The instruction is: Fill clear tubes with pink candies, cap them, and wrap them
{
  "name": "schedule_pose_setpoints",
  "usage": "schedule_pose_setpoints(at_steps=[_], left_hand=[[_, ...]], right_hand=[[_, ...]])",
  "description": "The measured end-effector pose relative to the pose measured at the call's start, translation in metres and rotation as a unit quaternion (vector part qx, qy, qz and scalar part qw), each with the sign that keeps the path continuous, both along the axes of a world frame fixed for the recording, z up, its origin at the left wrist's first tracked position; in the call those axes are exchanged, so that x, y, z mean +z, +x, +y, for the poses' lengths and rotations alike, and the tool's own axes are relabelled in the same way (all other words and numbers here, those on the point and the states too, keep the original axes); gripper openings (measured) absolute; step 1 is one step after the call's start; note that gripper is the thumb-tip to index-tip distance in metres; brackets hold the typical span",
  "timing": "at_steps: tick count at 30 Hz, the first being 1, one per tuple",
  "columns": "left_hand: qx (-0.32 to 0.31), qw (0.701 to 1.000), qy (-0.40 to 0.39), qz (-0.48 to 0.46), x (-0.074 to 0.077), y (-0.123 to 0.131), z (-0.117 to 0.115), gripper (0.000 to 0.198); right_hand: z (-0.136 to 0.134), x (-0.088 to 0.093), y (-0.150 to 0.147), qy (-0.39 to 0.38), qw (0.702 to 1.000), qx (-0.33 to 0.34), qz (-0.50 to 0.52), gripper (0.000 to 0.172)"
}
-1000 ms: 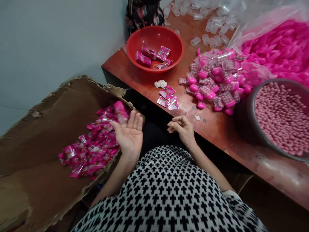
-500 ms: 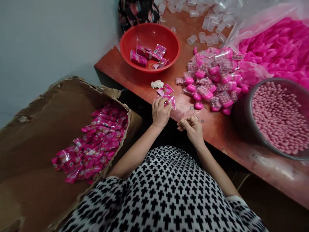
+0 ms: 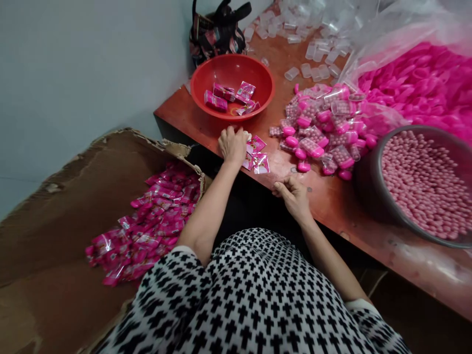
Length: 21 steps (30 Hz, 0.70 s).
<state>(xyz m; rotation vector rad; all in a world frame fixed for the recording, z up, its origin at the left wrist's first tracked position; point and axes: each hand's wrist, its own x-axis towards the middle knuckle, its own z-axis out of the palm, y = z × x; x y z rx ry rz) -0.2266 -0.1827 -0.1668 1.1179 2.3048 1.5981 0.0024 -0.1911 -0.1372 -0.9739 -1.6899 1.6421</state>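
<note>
My left hand is at the table edge in front of the red bowl, its fingers curled down on a crumpled white wad that mostly hides under them. Small flat pink printed packets lie just right of that hand, partly overlapping. Close to the table's edge, my right hand has thumb and fingers pinched together; whatever may be between them is too small to make out. Beyond it sits a heap of clear bottles with pink caps, filled with pink beads.
The red bowl holds several pink packets. A dark tub of pink beads stands right. Behind are a plastic bag of pink parts, clear cups and a patterned bag. On the left, a torn cardboard box contains pink sachets.
My left hand has left the pink packets and moved left and away from me onto the white wad. My right hand stays pinched in nearly the same place. The view has shifted slightly.
</note>
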Motion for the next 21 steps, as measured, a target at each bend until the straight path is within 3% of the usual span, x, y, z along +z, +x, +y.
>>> schedule_pose_setpoints(at_steps=[3, 6, 9, 12, 16, 21], left_hand=[[0.0, 0.998, -0.062, -0.001, -0.012, -0.022, 0.016, 0.023], [0.008, 0.997, -0.071, 0.004, -0.011, -0.024, 0.017, 0.02], [-0.006, 1.0, -0.019, 0.022, 0.002, -0.007, 0.003, 0.024], [-0.079, 0.995, -0.015, 0.059, 0.011, 0.025, -0.022, 0.031], [-0.132, 0.984, -0.07, 0.095, 0.0, 0.059, -0.047, 0.019], [-0.12, 0.989, -0.041, 0.07, -0.016, 0.067, -0.049, 0.016]], right_hand=[[-0.002, 0.001, 0.0, -0.005, 1.0, 0.009, 0.009, 0.021], [0.001, 0.002, 0.001, -0.002, 1.0, 0.007, 0.011, 0.021], [0.006, 0.004, 0.002, 0.003, 1.0, 0.004, 0.01, 0.022], [0.008, 0.005, 0.003, -0.006, 1.0, -0.002, 0.008, 0.023], [0.008, 0.003, 0.002, -0.019, 1.0, 0.0, 0.013, 0.025], [0.015, -0.008, -0.011, 0.002, 1.0, -0.028, 0.006, 0.026]])
